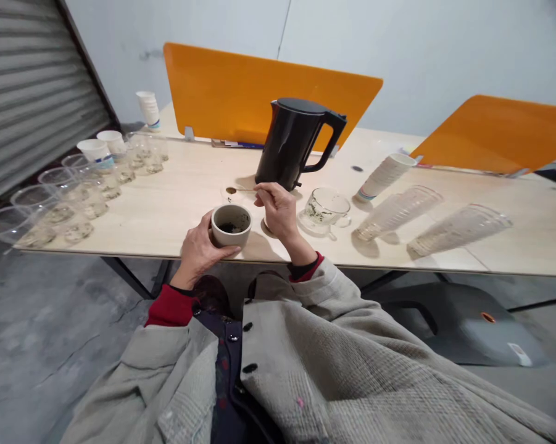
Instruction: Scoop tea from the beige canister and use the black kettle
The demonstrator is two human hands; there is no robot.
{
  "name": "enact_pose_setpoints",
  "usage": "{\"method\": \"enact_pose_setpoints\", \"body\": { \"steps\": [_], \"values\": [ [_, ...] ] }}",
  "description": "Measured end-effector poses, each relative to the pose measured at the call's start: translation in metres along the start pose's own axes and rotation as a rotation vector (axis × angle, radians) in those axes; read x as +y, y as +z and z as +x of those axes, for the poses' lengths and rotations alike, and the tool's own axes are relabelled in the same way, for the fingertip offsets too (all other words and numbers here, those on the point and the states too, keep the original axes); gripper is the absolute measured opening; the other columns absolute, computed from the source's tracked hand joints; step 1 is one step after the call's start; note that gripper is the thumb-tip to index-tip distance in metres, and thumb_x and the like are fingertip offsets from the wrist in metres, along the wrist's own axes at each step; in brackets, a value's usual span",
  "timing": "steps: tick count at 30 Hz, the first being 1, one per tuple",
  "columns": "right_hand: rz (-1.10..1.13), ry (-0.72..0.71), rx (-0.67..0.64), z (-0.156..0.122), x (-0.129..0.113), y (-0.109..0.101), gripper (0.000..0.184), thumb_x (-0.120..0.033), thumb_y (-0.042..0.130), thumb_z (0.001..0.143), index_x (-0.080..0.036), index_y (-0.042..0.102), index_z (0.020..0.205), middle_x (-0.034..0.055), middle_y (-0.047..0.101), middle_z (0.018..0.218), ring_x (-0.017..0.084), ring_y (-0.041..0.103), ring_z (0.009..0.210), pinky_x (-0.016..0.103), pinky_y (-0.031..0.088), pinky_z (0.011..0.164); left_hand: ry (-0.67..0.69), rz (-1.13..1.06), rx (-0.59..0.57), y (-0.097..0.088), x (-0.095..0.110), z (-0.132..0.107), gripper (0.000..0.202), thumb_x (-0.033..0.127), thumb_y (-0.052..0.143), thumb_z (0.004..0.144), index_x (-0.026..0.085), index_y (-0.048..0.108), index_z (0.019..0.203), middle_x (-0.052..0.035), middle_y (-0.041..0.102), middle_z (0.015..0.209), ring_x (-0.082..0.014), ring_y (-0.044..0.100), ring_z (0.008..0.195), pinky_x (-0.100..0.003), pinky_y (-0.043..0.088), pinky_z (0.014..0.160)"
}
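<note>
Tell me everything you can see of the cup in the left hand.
The cup is a small, round, handleless one, beige and matte, ceramic by its look. It stands upright near the front edge of the table, its mouth open. Inside lies something dark at the bottom; what it is cannot be told. The left hand wraps its near side, thumb along the base. The right hand is just beside it, apparently not touching, holding a thin spoon.

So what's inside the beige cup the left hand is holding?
The cup holds something dark at the bottom, covering only part of the floor. Whether it is liquid, grounds or leaves cannot be told. The left hand covers the cup's near left wall.
</note>
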State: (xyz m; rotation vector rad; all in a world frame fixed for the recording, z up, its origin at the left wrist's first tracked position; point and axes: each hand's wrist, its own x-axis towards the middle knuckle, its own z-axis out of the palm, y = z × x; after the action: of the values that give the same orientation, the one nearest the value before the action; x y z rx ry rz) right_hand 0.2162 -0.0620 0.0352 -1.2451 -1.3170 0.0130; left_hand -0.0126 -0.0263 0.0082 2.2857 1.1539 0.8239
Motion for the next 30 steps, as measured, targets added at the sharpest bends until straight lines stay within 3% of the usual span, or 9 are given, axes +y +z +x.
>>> {"method": "enact_pose_setpoints", "body": {
  "steps": [6, 9, 12, 19, 23, 30],
  "values": [
    [0.045, -0.034, 0.162, -0.002, -0.004, -0.003, 0.029, -0.049, 0.057, 0.108, -0.025, 0.074, 0.106, 0.0017, 0.071, 0.091, 0.012, 0.070, 0.072, 0.028, 0.062, 0.070, -0.010, 0.014, 0.006, 0.000, -0.001, 0.001, 0.106, 0.052, 0.098, 0.065, 0.028, 0.050, 0.156, -0.0099, 0.078, 0.138, -0.0378, 0.075, 0.126, -0.046, 0.062, 0.105],
    [0.016, -0.046, 0.084, -0.004, -0.006, -0.004, 0.027, -0.047, 0.060, 0.106, -0.024, 0.074, 0.101, 0.0017, 0.071, 0.090, 0.012, 0.071, 0.071, 0.028, 0.061, 0.069, 0.000, 0.020, 0.007, 0.000, -0.001, 0.001, 0.105, 0.053, 0.098, 0.065, 0.028, 0.049, 0.156, -0.0097, 0.078, 0.139, -0.0370, 0.076, 0.126, -0.045, 0.062, 0.105],
    [0.032, 0.007, 0.035, -0.003, -0.005, -0.002, 0.028, -0.049, 0.062, 0.104, -0.024, 0.075, 0.100, 0.0021, 0.071, 0.091, 0.012, 0.070, 0.070, 0.028, 0.060, 0.068, -0.007, 0.021, 0.000, 0.000, 0.000, 0.001, 0.107, 0.053, 0.097, 0.066, 0.027, 0.049, 0.157, -0.0097, 0.078, 0.138, -0.0375, 0.076, 0.126, -0.046, 0.062, 0.105],
    [0.302, 0.236, 0.231, 0.000, -0.003, -0.013, 0.041, -0.064, 0.069, 0.097, -0.024, 0.073, 0.103, -0.0017, 0.071, 0.081, 0.012, 0.069, 0.067, 0.028, 0.063, 0.069, -0.009, 0.001, -0.005, -0.001, 0.000, 0.001, 0.103, 0.052, 0.096, 0.067, 0.029, 0.050, 0.156, -0.0094, 0.078, 0.138, -0.0369, 0.076, 0.125, -0.045, 0.062, 0.104],
    [0.368, 0.302, 0.391, -0.001, 0.002, -0.047, 0.043, -0.064, 0.076, 0.091, -0.022, 0.070, 0.098, -0.0040, 0.069, 0.078, 0.010, 0.069, 0.064, 0.027, 0.065, 0.067, -0.002, 0.028, 0.010, 0.000, -0.003, 0.001, 0.104, 0.054, 0.096, 0.067, 0.029, 0.050, 0.156, -0.0100, 0.079, 0.135, -0.0384, 0.076, 0.124, -0.047, 0.063, 0.103],
    [0.205, 0.298, 0.730, -0.015, 0.015, -0.141, 0.037, -0.054, 0.082, 0.089, -0.021, 0.065, 0.089, -0.0064, 0.066, 0.071, 0.009, 0.069, 0.059, 0.028, 0.066, 0.065, 0.005, 0.036, 0.010, 0.001, -0.006, 0.003, 0.103, 0.060, 0.094, 0.067, 0.028, 0.050, 0.154, -0.0104, 0.080, 0.133, -0.0391, 0.077, 0.122, -0.047, 0.063, 0.100]
  ]
}}
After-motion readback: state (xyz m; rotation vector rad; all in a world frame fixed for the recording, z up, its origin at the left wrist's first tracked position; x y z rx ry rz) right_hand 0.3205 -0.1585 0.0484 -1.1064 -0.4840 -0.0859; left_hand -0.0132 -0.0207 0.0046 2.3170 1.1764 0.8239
